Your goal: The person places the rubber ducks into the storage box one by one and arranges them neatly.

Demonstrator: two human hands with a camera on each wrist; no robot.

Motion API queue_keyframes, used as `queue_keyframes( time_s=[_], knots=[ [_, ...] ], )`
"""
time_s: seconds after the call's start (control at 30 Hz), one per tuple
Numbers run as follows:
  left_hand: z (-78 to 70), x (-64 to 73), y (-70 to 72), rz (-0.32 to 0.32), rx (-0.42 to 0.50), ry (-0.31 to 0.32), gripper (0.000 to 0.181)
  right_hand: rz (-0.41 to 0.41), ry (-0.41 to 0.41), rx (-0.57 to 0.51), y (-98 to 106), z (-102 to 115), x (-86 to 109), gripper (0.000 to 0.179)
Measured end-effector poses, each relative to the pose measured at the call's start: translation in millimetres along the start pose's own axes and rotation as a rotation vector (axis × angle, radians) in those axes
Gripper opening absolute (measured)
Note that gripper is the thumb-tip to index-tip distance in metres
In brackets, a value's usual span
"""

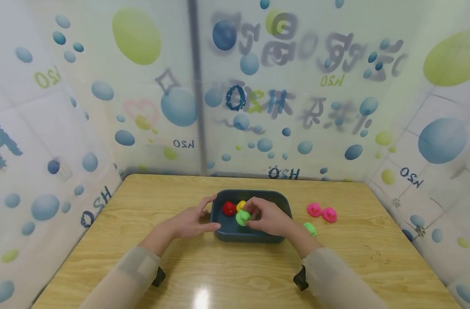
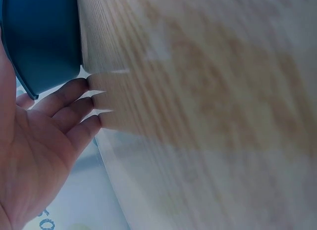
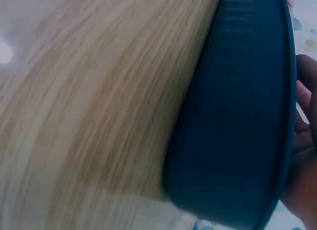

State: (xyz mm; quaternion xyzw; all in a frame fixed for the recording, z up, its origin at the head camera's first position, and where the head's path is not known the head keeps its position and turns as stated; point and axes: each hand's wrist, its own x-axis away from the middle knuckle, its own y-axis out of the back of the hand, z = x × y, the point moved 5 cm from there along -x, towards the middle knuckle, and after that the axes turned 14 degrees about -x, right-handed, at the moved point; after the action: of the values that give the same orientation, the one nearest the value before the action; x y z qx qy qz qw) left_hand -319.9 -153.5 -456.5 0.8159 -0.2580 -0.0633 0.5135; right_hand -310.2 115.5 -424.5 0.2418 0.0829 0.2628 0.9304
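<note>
A dark blue rectangular tub [image 1: 250, 237] sits on the wooden table. Inside it are a red toy duck [image 1: 229, 209] and a yellow toy duck [image 1: 240, 205], the yellow one partly hidden. My right hand [image 1: 273, 218] reaches over the tub and pinches a light green toy duck [image 1: 242, 218] between thumb and fingers; whether that duck touches the tub floor, I cannot tell. At the tub's left end is my left hand [image 1: 189, 221], its thumb by the near rim and its index finger by the far corner. The left wrist view shows its other fingers [image 2: 74, 111] extended beside the tub.
To the right of the tub lie two pink toy ducks [image 1: 322, 212] side by side. A second green toy duck [image 1: 310, 229] is nearer, partly hidden by the right forearm. White patterned sheets [image 1: 165, 128] stand around the table's back and sides.
</note>
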Motion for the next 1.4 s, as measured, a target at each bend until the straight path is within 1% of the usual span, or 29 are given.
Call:
queue_keyframes(
  time_s=[0.2, 0.37, 0.6, 0.8, 1.13, 1.3, 1.4],
  knots=[
    [-2.6, 0.5, 1.4, -0.015, -0.006, -0.029, 0.099, 0.047, -0.029, 0.030, -15.6, -0.4, -13.7, 0.029],
    [-2.7, 0.4, 0.7, -0.012, -0.006, -0.041, 0.099, 0.072, -0.071, 0.040, -26.4, -2.1, -22.6, 0.027],
    [0.6, -0.6, -0.7, -0.006, 0.000, -0.018, 0.099, 0.109, -0.086, 0.042, -38.2, -1.1, -34.4, 0.027],
    [0.3, -1.0, -1.1, -0.011, 0.004, -0.022, 0.098, 0.106, -0.093, 0.021, -43.0, -1.2, -39.6, 0.026],
    [-0.2, -0.9, -1.7, -0.010, 0.002, -0.026, 0.098, 0.090, -0.099, 0.020, -41.1, -2.2, -38.9, 0.028],
    [0.4, 1.6, -0.8, -0.008, 0.009, -0.017, 0.097, 0.070, -0.068, 0.011, -29.1, 3.2, -29.2, 0.031],
    [-0.7, 0.4, -1.6, -0.010, 0.009, -0.015, 0.097, 0.050, -0.059, 0.009, -18.1, 4.3, -21.0, 0.031]
  ],
)
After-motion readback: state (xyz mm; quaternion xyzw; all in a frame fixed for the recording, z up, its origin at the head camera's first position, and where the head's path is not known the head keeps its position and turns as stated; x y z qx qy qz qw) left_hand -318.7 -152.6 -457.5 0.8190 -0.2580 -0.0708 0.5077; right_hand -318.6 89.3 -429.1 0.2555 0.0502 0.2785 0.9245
